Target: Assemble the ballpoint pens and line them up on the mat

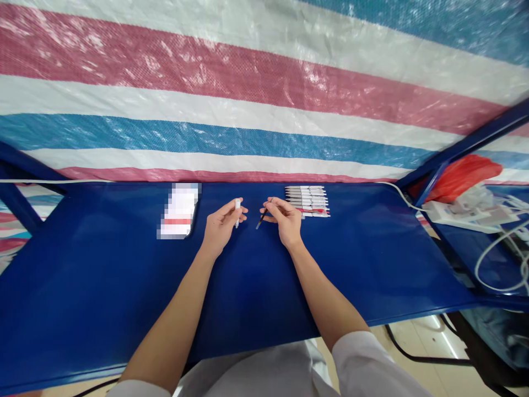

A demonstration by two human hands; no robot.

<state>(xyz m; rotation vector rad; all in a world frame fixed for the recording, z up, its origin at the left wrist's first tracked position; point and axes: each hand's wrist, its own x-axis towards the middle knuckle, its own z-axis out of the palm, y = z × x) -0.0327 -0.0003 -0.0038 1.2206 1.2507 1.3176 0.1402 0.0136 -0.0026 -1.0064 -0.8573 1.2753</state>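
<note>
In the head view, a neat row of slim white pens with dark clips, one showing red [306, 197], is lying on the smooth blue worktop [363, 253] and serving as the landmark. Left of that row, the left hand [220, 227] is gripping a slim white pen barrel, plastic by its look [237, 205], between thumb and fingers, the barrel standing nearly upright. Just left of the row, the right hand [288, 221] is pinching a thin dark pen refill with a paler lower end [263, 218], which is slanting down and leftward, well apart from the barrel. Both pieces are probably weighing very little; the barrel is likely to be stiff and somewhat slippery, so its middle is offering the surest hold, with the ends staying free. The refill is likely to be bending slightly under side pressure, and its tip is probably the fragile part, so a light pinch on the upper shaft is suiting it best. Farther left of the row, a flat white phone-like object, blurred by pixelation [178, 212], is resting.
</note>
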